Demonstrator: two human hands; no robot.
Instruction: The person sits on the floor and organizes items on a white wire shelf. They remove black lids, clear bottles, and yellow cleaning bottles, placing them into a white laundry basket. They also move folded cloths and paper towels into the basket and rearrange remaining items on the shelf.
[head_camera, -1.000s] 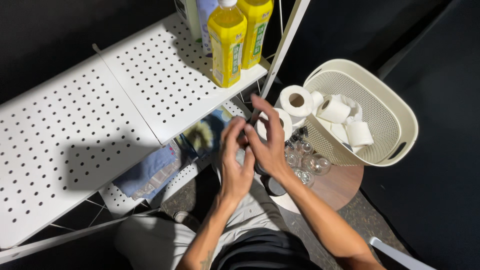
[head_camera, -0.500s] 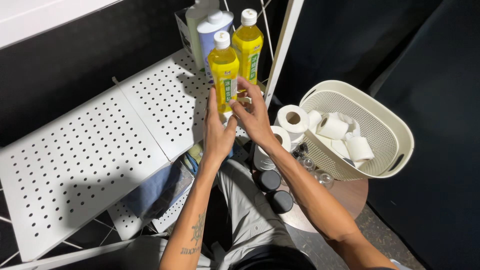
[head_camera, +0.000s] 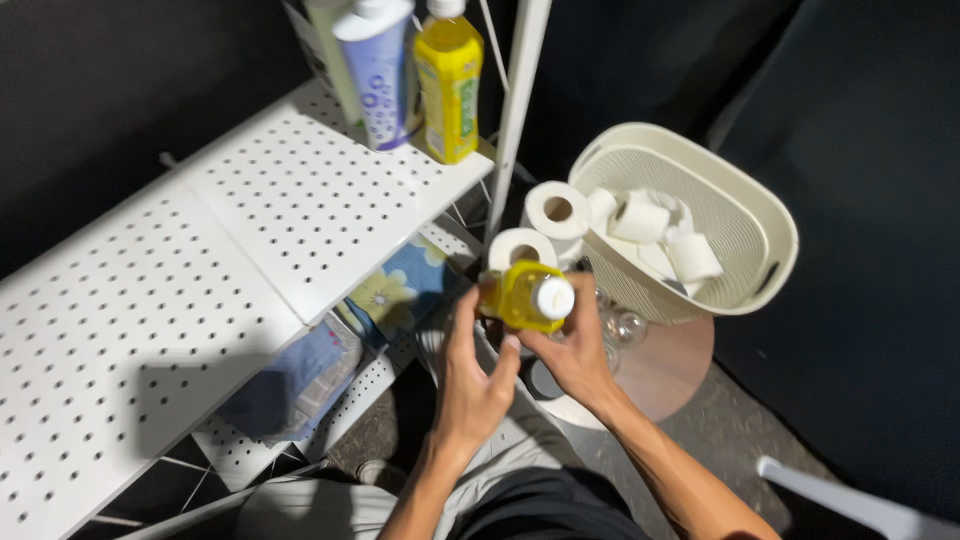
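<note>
Held item: yellow bottle (head_camera: 522, 296) with a white cap (head_camera: 554, 297), at frame centre, cap end pointing toward the camera, held above the person's lap.
Right hand (head_camera: 573, 352): fingers curled around the lower right side of the yellow bottle, gripping it.
Left hand (head_camera: 472, 378): fingers up against the left side of the same bottle, thumb touching its underside; a two-hand hold.
Just behind the bottle: two toilet paper rolls (head_camera: 556, 211), stacked at the edge of a round wooden table (head_camera: 672, 362).
On the table, partly hidden by the right hand: clear glass jars (head_camera: 628, 326) and a dark round lid (head_camera: 545, 380).
Right of the rolls: cream perforated basket (head_camera: 752, 232), tilted, holding more paper rolls.
Upper left of frame: white perforated shelf (head_camera: 250, 230) carrying a second yellow bottle (head_camera: 448, 80) and a pale blue bottle (head_camera: 379, 70), touching side by side.
Upright between shelf and basket: white post (head_camera: 513, 100).
Lower shelf, under the white shelf: flowered cloth (head_camera: 395, 288) and a blue cloth (head_camera: 300, 375).
</note>
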